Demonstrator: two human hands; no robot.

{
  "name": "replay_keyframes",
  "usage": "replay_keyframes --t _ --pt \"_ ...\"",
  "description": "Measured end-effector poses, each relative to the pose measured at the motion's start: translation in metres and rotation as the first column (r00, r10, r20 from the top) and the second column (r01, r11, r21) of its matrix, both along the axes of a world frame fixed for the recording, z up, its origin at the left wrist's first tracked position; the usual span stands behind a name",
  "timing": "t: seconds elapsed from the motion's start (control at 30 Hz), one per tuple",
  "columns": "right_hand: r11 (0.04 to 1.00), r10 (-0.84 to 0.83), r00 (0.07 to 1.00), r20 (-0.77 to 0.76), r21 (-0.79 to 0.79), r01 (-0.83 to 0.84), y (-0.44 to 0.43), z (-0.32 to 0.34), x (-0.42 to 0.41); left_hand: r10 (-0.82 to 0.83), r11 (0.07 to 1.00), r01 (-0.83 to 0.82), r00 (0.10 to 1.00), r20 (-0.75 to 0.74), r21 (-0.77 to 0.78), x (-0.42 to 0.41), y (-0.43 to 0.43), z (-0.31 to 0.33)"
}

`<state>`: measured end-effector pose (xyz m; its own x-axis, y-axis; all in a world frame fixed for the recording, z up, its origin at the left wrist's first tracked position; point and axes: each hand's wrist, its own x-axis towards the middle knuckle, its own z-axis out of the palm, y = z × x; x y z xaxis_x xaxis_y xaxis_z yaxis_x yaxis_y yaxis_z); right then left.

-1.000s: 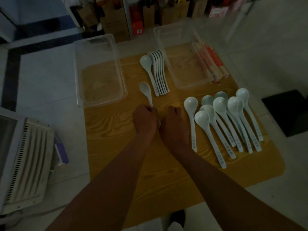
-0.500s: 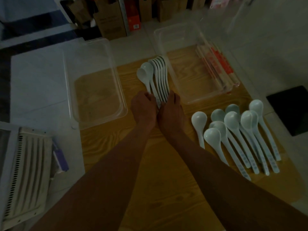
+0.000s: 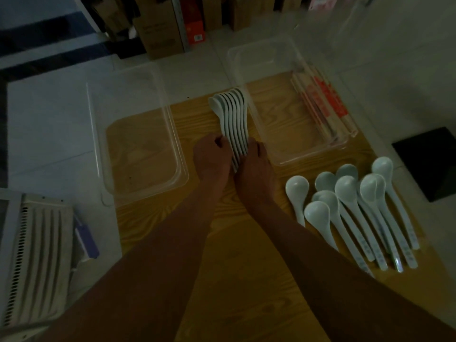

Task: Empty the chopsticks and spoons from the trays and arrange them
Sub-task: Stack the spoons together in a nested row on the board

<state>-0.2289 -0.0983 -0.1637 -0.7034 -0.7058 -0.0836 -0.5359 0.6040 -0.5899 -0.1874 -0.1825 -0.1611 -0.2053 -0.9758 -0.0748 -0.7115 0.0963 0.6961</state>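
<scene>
On the wooden table [image 3: 246,280], a row of spoons [image 3: 233,114] lies nested on edge, bowls at the far end and handles pointing near, in the gap between two clear plastic trays. The left hand [image 3: 212,154] has its fingers curled against the left side of the handles. The right hand [image 3: 256,169] closes in on the right side, so each grip is clenched on the near end of the row and the spoons are squeezed together between them. Both hands rest low on the table, nearly touching each other just below the handle tips. The left tray [image 3: 93,134] stands just left of the row, partly overhanging the table's left edge, and nothing shows inside it but the wood grain through its floor. The right tray [image 3: 278,119] stands just right of the row. The chopsticks [image 3: 323,102], in paper sleeves with red print, lie bunched along its right wall. To the near right, a group of loose spoons [image 3: 350,201] lies bowl-up on the table, handles pointing near and right, some overlapping. Off the table at the near left sits a white vented appliance [image 3: 32,255]. Cardboard boxes [image 3: 158,28] stand on the floor at the far side, and a dark square object [image 3: 429,161] sits at the right. The light is dim.
</scene>
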Motion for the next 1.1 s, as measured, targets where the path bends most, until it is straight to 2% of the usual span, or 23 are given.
replay_keyframes --t 0.23,0.63,1.1 --pt "1.000 0.020 1.000 0.015 0.009 -0.020 0.004 0.004 0.001 -0.059 0.998 0.059 0.997 -0.055 -0.010 0.006 -0.001 -0.008" --pt "1.000 0.020 1.000 -0.003 0.016 -0.020 0.014 0.000 0.009 0.035 0.992 -0.012 0.982 -0.186 0.125 0.007 0.003 -0.002" --pt "1.000 -0.015 1.000 -0.008 -0.013 0.015 0.033 -0.004 0.014 0.035 0.985 -0.006 0.985 -0.170 0.172 0.016 0.021 0.002"
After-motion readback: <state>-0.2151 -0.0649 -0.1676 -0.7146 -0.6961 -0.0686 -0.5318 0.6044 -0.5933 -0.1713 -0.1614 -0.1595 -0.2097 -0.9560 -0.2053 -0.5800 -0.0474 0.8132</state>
